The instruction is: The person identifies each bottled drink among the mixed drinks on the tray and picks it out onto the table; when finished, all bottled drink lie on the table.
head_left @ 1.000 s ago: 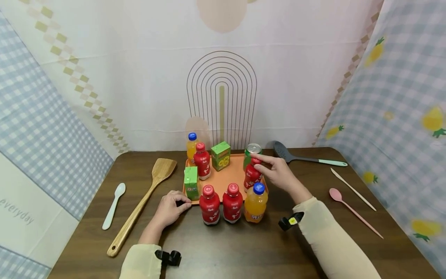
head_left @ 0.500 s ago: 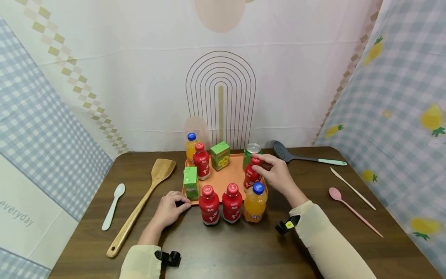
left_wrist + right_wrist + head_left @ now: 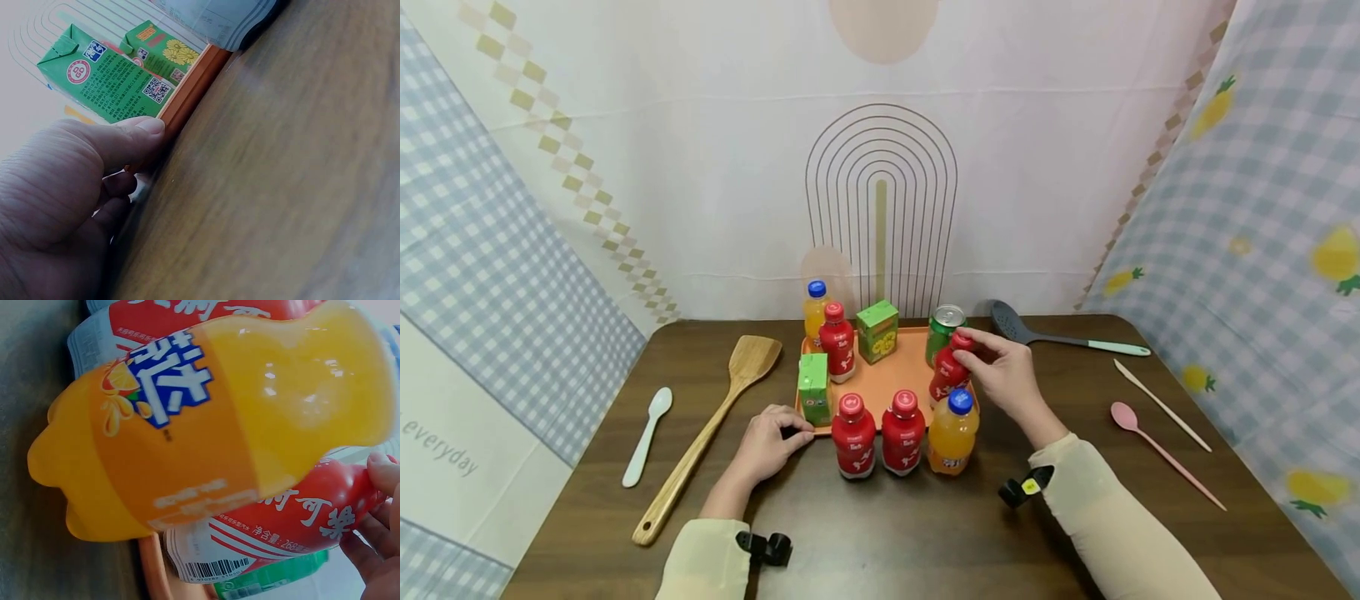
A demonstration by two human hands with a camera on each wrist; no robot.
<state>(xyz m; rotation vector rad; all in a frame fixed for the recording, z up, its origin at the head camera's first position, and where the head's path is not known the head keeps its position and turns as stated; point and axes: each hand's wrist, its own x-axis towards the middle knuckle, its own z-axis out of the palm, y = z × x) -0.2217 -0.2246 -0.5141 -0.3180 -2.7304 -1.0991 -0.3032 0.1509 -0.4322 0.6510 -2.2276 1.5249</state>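
My left hand (image 3: 769, 442) grips the near left corner of the orange tray (image 3: 880, 382); the left wrist view shows the thumb on its rim and curled fingers below. My right hand (image 3: 1009, 375) pinches a red bottle (image 3: 950, 377) by its neck, over the tray's right side. That bottle leans a little to the right; an orange soda bottle (image 3: 953, 442) partly hides its base. On the tray are a green can (image 3: 940, 333), two green juice boxes (image 3: 815, 392) and another red bottle (image 3: 838, 343).
Two red bottles (image 3: 854, 442) stand at the tray's front edge beside the orange soda. Another orange soda (image 3: 815, 312) stands at the back left. A wooden spatula (image 3: 707, 437) and a white spoon (image 3: 649, 437) lie left; a slotted turner (image 3: 1037, 335) and pink spoon (image 3: 1165, 454) lie right.
My right hand has shifted slightly right, and the top of the red bottle it holds now tilts that way. The left hand stays at the tray's corner.
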